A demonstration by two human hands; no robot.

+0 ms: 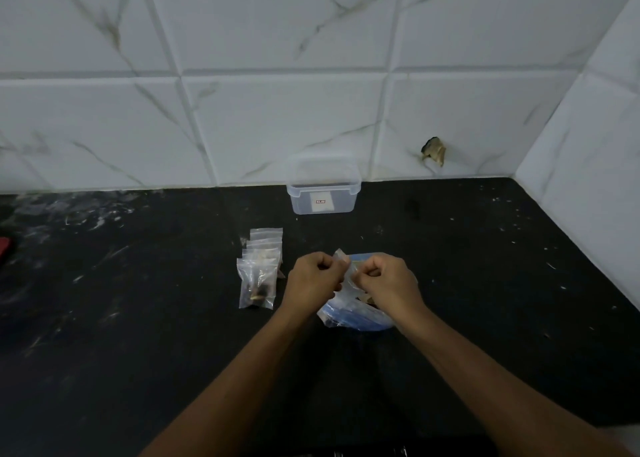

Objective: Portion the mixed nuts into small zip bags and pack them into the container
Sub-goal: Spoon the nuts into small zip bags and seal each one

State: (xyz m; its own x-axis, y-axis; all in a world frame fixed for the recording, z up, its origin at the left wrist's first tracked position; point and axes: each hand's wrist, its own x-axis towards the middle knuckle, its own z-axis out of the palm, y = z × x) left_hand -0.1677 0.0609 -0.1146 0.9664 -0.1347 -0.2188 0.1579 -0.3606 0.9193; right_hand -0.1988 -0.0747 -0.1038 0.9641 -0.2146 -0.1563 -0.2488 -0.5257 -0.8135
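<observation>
Both bare forearms are reaching in; the left hand [311, 276] and right hand [384, 278] are pinching the mouth of a small clear plastic zip bag [346, 269], fingers curled tight. Beneath the grip, a round blue bowl [360, 321] is sitting. Left of it, filled clear zip bags [258, 276] are lying stacked. Beyond, a lidless clear plastic container [323, 189] is waiting. Bag is likely handling light, limp, slippery; best pinched along the zip edge.

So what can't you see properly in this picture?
Head view only:
- Small zip bag: mostly hidden by both hands, left and right; its contents don't show.
- Blue plate: largely covered by hands and bags.
- Container: label too small to read.
- Red object: cut off by left edge.
</observation>
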